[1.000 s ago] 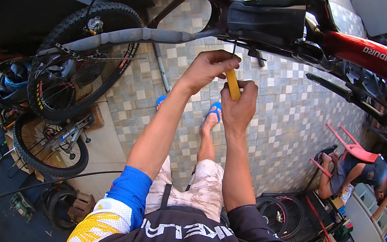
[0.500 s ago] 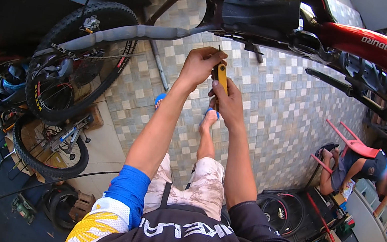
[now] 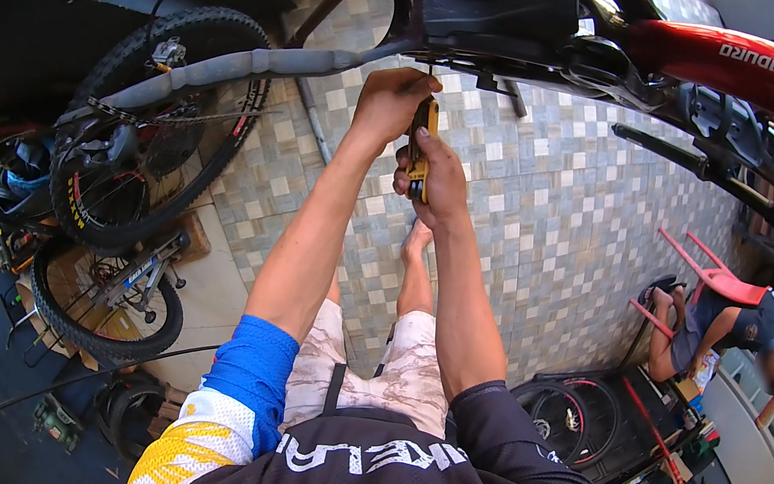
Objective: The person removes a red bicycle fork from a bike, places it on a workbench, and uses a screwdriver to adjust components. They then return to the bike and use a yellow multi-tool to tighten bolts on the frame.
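My right hand (image 3: 439,181) is wrapped around a yellow and black folding hex key set (image 3: 419,132), with the thumb laid along its side. One thin dark key points up from it toward the underside of a dark red bike frame (image 3: 720,54). My left hand (image 3: 390,106) is closed around that key near its upper end, just below the frame. The key's tip reaches the frame's lower edge; whether it sits in a bolt is too small to tell.
A grey-wrapped chainstay (image 3: 222,70) stretches leftward from the frame. Beyond it are a knobby-tyred wheel (image 3: 83,209) and a smaller bike wheel (image 3: 103,339). A person (image 3: 727,331) sits by a red plastic chair (image 3: 734,287) at right. Tiles (image 3: 513,211) cover the floor.
Both hands have moved up and slightly left with the hex key set, bringing the key to the frame's underside. The right hand's grip has shifted, showing the tool's lower end.
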Motion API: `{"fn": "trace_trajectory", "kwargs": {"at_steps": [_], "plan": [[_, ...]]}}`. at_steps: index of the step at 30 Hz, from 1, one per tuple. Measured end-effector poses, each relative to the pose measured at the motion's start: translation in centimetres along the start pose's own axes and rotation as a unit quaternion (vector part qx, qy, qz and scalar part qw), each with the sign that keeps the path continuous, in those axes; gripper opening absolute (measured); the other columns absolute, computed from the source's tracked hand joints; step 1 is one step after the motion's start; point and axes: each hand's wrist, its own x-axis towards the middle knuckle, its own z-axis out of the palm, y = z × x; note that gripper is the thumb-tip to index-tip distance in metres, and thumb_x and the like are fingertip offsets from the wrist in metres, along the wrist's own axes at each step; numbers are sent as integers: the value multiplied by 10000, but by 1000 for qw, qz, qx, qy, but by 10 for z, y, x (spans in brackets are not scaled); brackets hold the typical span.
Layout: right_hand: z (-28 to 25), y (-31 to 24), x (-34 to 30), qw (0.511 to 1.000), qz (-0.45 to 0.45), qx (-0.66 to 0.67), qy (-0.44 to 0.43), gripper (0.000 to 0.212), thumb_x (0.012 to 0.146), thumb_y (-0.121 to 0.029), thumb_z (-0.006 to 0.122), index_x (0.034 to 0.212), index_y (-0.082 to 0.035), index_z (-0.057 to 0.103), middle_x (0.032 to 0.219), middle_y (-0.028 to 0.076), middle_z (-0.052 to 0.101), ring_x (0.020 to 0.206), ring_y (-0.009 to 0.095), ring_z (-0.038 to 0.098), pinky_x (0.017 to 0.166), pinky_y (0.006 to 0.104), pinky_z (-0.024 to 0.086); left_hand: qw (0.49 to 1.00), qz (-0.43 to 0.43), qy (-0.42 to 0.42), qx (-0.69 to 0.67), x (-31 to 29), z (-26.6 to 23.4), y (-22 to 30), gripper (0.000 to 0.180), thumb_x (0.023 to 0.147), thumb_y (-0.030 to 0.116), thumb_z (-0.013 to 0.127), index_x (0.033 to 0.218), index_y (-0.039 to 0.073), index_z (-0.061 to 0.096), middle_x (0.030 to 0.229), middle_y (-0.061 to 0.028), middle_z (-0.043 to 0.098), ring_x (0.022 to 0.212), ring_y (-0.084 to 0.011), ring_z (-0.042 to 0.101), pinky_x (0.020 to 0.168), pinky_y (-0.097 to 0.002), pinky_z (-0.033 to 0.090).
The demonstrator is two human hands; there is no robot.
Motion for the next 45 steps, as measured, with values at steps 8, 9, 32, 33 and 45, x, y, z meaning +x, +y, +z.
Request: {"fn": "trace_trajectory", "kwargs": {"at_steps": [8,9,32,33,45], "plan": [[-25,19,23,924,52,273,-261,364,1044,-419,564,1186,-84,568,854,70,592,697,192,597,547,325,471,998,-27,-62,15,4,-8,7,279,996,264,703,1024,-2,781,841,-51,718,684,-114,646,577,-267,493],[-27,23,30,906,56,296,-297,315,1025,-388,592,1142,-96,581,799,48,584,614,175,570,523,306,444,997,-29,-67,9,3,-8,9,279,994,266,708,1022,-2,782,845,-51,722,688,-112,645,580,-269,490],[12,45,41,870,-241,-387,186,253,948,-150,686,1138,17,687,997,126,771,871,228,742,738,358,558,910,33,4,413,-26,7,22,467,843,418,806,1001,-20,765,878,-223,763,845,-380,759,746,-435,574],[13,46,41,853,-263,-396,217,271,940,-159,696,1147,14,686,1014,145,772,906,253,746,756,373,559,926,60,1,373,-23,5,14,437,855,395,796,1014,-11,768,863,-216,759,825,-361,758,736,-426,570],[-30,27,34,995,-34,-39,-84,462,890,-90,780,1305,23,609,1204,113,708,1036,213,704,887,370,569,962,77,-22,262,-19,-1,0,342,924,278,735,1131,6,761,830,-178,752,751,-243,744,727,-358,560]]}}
